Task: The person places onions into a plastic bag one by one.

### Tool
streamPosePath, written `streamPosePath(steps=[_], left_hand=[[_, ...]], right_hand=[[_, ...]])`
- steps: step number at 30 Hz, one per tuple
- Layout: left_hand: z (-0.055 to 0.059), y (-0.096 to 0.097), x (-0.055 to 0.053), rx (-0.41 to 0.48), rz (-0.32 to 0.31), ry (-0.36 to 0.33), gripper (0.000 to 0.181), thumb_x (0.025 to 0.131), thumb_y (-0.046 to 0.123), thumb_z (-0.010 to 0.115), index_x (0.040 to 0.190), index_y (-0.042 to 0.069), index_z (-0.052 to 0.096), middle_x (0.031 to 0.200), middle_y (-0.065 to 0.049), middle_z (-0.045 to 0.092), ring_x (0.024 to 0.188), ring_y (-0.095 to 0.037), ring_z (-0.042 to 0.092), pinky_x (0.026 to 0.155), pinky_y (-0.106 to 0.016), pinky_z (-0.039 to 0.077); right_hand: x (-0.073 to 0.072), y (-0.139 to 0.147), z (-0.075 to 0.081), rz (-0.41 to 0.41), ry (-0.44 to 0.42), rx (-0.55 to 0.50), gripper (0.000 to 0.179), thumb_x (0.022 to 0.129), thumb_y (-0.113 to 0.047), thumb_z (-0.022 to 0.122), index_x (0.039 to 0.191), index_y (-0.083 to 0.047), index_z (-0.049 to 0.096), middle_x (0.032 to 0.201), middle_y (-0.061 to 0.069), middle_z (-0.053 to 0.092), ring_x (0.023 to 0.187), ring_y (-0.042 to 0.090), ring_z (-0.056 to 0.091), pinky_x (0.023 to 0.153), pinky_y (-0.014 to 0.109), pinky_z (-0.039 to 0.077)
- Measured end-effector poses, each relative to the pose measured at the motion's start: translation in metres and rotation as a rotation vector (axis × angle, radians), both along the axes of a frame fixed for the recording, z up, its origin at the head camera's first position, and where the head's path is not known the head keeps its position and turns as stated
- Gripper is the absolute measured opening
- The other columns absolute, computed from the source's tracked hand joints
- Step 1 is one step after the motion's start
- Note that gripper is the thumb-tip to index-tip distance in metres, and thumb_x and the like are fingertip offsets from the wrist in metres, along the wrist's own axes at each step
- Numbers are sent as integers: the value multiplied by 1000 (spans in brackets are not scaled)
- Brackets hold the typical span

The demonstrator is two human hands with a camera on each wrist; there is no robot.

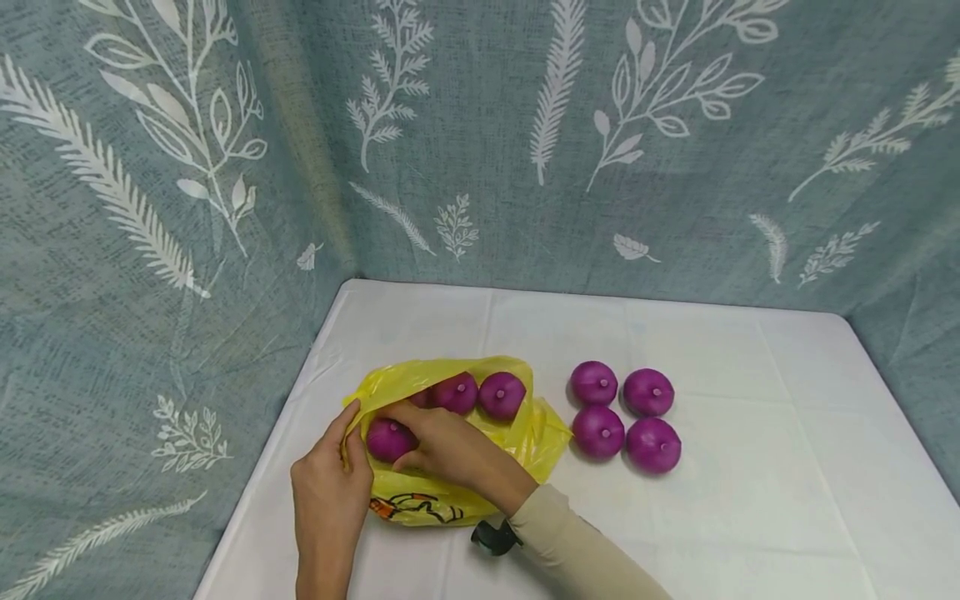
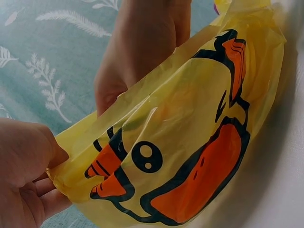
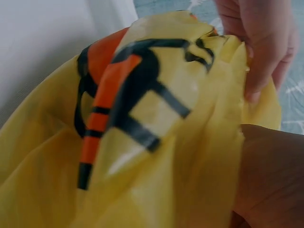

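A yellow plastic bag (image 1: 408, 379) with a cartoon face printed in black and orange lies on the table, its mouth spread wide. My left hand (image 1: 330, 487) pinches the bag's rim at its left end; the left wrist view shows the thumb and fingers on the yellow film (image 2: 71, 175). Reaching into the mouth, my right hand (image 1: 450, 442) has its thumb and fingers around a purple ball (image 1: 388, 442) with a smooth, onion-like skin. Behind that hand, several more such balls (image 1: 502, 396) with pale nubs sit inside the bag. In the right wrist view, the bag hides the right fingers.
Right of the bag, several purple balls (image 1: 652, 444) stand close together on the white-covered table (image 1: 757, 467). A small black device (image 1: 495, 537) is by the right wrist. A blue-green leaf-patterned curtain (image 1: 480, 167) borders the table at the back and sides.
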State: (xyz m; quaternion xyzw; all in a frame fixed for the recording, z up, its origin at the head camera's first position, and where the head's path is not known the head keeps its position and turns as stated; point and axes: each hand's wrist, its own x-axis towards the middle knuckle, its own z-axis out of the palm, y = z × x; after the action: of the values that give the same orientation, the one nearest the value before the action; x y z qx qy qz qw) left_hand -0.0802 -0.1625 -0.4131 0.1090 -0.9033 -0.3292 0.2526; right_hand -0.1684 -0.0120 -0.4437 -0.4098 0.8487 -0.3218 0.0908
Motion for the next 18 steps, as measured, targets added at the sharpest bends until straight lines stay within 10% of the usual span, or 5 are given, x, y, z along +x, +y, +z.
streamPosePath(steps=[18], left_hand=[[-3, 2, 0, -15, -6, 28, 35, 100, -2, 62, 134, 2, 72, 105, -29, 76, 51, -14, 42, 47, -30, 40]], right_hand=[[8, -4, -11, 3, 168, 93, 64, 95, -33, 82, 150, -23, 52, 140, -9, 63, 103, 2, 65, 100, 18, 50]])
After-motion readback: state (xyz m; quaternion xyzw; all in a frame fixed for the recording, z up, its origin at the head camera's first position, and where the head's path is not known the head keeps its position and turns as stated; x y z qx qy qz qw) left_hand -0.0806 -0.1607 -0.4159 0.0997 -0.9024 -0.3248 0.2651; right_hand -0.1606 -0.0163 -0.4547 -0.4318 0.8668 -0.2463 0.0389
